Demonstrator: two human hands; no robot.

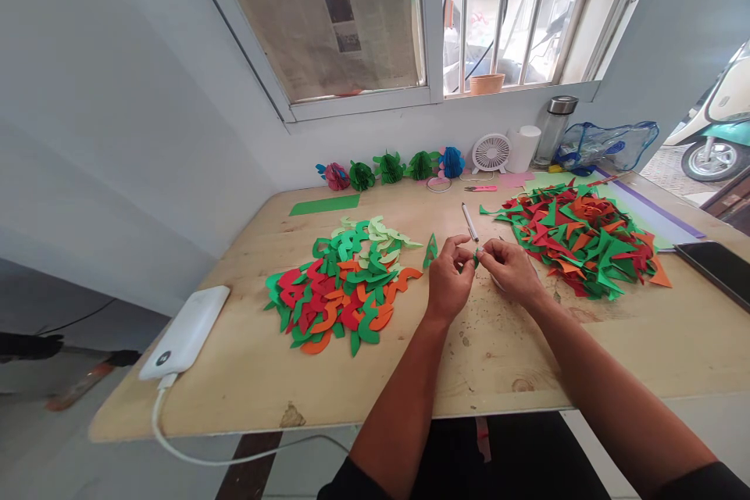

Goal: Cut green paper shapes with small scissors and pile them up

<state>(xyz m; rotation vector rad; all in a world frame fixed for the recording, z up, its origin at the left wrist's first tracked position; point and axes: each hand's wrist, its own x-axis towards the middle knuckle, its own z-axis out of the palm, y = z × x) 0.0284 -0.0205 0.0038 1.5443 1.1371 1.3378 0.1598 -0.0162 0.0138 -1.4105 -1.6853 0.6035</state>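
Note:
My left hand (451, 279) and my right hand (508, 269) meet over the middle of the wooden table, fingertips pinched on a small green paper piece (476, 258) between them. Most of that piece is hidden by the fingers. Just left of my left hand lies a pointed green paper cutout (430, 251). A white pen (469, 222) rests beyond my hands. To the left spreads a pile of curved paper cutouts (340, 281) in green, red and orange. On the right is a heap of angular paper scraps (586, 238) in the same colours.
Several folded paper figures (390, 167) line the wall beside a small white fan (491, 153), a glass bottle (554, 133) and a clear blue-edged bag (606, 147). A white power bank (186, 332) with cable lies left, a phone (718, 269) right. A green strip (325, 205) lies behind.

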